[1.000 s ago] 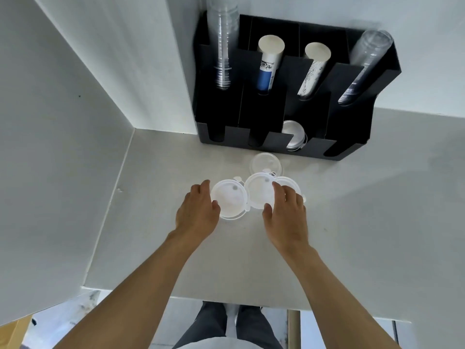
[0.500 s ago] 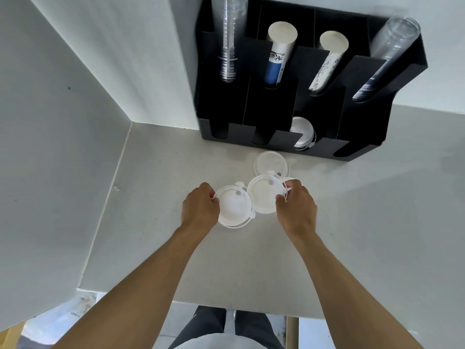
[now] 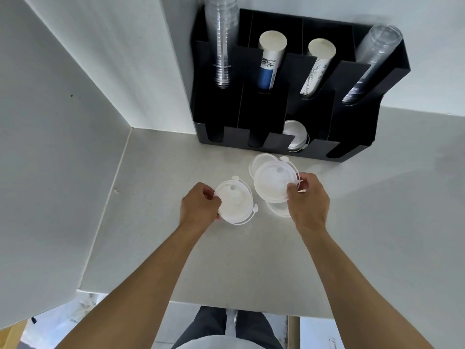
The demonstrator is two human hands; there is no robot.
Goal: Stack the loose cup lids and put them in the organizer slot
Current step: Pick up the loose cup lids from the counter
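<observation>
Both hands are on lids here. The left hand (image 3: 200, 206) pinches a translucent white lid (image 3: 234, 202) by its left rim, low over the worktop (image 3: 176, 260); whether it is resting or just clear of the surface is hard to tell. The right hand (image 3: 308, 204) has its grip closed on a second lid (image 3: 273, 182), thumb on top at the near right edge, and this one is clearly raised and tilted a little.

Two more loose lids lie on the worktop: a far lid (image 3: 259, 159) peeking out beyond the raised one, and a near lid (image 3: 278, 210) half hidden under the right hand.

At the far side stands the black organizer (image 3: 347, 117), with a lid stack (image 3: 294, 133) already sitting in its third front slot from the left; that looks like the destination.

The stacking has only begun, I'd say. To do it well, bring the raised lid over the left one, level it, and line up the rims and the little pull tabs before pressing, so they nest instead of riding crooked. Light pressure at the edges only; these thin lids likely flex and pop sideways if squeezed
</observation>
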